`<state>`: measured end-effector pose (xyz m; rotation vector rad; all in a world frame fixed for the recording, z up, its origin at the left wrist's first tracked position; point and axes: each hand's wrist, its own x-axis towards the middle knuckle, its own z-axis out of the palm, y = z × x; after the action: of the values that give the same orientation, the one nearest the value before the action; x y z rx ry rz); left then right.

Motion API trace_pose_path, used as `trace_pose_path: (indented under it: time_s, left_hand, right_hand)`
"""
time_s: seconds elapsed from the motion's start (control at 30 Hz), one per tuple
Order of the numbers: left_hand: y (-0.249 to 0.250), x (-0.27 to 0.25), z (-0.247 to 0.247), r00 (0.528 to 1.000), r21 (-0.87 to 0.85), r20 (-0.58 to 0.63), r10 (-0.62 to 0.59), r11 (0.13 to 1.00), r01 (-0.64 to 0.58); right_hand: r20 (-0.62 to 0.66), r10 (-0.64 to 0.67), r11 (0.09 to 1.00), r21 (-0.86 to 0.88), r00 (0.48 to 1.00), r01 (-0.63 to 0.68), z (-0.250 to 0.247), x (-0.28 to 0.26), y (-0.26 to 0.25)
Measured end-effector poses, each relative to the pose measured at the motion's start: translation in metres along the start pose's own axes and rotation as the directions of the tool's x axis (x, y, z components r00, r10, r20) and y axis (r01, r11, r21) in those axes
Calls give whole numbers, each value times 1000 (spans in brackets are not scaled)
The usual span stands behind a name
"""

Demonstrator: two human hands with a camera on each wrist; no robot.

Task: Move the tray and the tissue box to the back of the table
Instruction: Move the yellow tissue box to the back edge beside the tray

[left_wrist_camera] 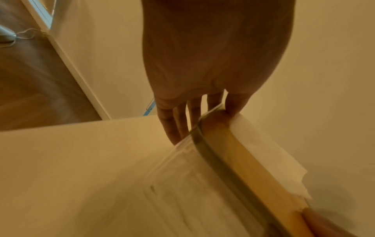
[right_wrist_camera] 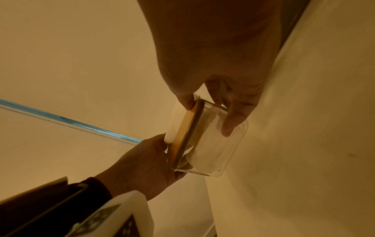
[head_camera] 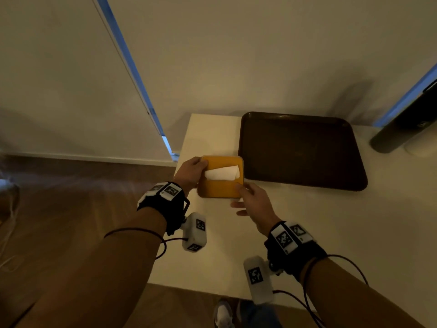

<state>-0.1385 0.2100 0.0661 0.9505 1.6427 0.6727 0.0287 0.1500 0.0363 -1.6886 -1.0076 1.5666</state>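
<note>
The tissue box [head_camera: 218, 187] has an orange lid, a clear body and a white tissue [head_camera: 221, 174] poking out of its slot. It is near the table's left edge, just left of the dark brown tray [head_camera: 300, 150], which lies empty against the back wall. My left hand [head_camera: 198, 171] grips the box's far left corner, thumb on the lid. My right hand [head_camera: 241, 197] grips its near right corner. In the right wrist view the right hand's fingers [right_wrist_camera: 233, 121] lie across the box's clear body [right_wrist_camera: 211, 149]. The left wrist view shows the lid's edge [left_wrist_camera: 233, 154]. The box looks slightly raised and tilted.
The white table [head_camera: 319, 233] ends at its left edge close to the box, with wooden floor [head_camera: 71, 197] beyond. A dark slanted object [head_camera: 402, 124] stands at the back right, right of the tray. The wall runs directly behind the tray.
</note>
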Motion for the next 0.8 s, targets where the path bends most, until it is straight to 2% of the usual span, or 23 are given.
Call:
trace_pose_path:
  time_s: [0.17, 0.4, 0.6, 0.8]
  left_hand:
    - [30, 47, -10, 1000, 3, -4, -17, 1000, 17]
    - [62, 125, -16, 995, 134, -91, 42, 990, -30]
    - [71, 186, -19, 996, 245, -71, 48, 969, -29]
    - [77, 227, -27, 994, 272, -84, 68, 961, -43]
  right_hand:
    - [47, 10, 1000, 6, 999, -10, 3, 53, -33]
    - [99, 29, 1000, 5, 995, -30, 10, 136, -68]
    - [92, 53, 998, -36, 994, -50, 15, 192, -85]
    - [57, 82, 996, -32, 995, -80, 28, 227, -101]
